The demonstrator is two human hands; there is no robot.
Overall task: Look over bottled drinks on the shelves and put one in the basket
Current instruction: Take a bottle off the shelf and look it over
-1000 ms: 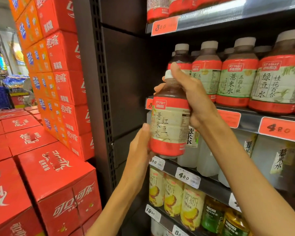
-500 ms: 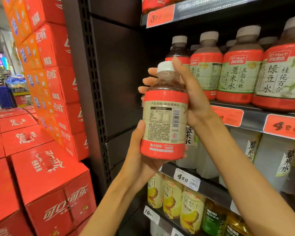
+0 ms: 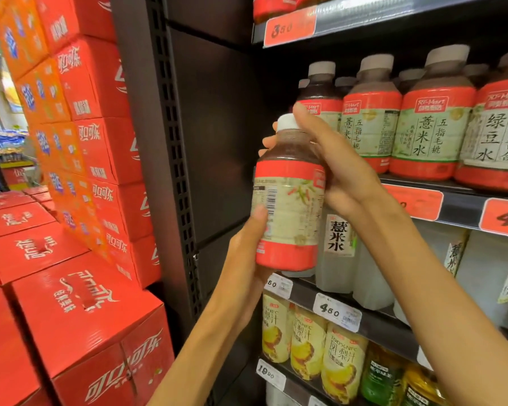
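The person holds one bottle (image 3: 288, 200) upright in the air, just in front of the shelf (image 3: 458, 206) edge and clear of the rows behind it. The right hand (image 3: 335, 168) is curled round the bottle's shoulder and neck, its fingers (image 3: 308, 121) wrapped just below the white cap (image 3: 286, 122). The left hand (image 3: 247, 259) cups the lower body from below, with the thumb (image 3: 258, 213) pressed flat on the label beside the barcode (image 3: 270, 200); its other fingers are hidden behind the bottle, so how they lie cannot be told.

The step in hand appears to be reading the label, since the printed panel and barcode are turned toward the camera. To do this well, the person should keep the bottle upright and let the lower hand carry the weight while the upper hand only steadies and turns it. Turning slowly by the neck lets each face of the label come round without the thumb covering the print. The sleeve looks smooth and may slide under a loose hold, so the lower grip should stay firm.

The bottles on the shelf (image 3: 423, 121) stand close behind the right wrist, so the elbow should stay out to avoid knocking them. No basket shows in this view; before lowering the bottle, the person will have to look down and find it. The stacked red boxes (image 3: 79, 317) sit close on the left, leaving little room to swing the arm that way.
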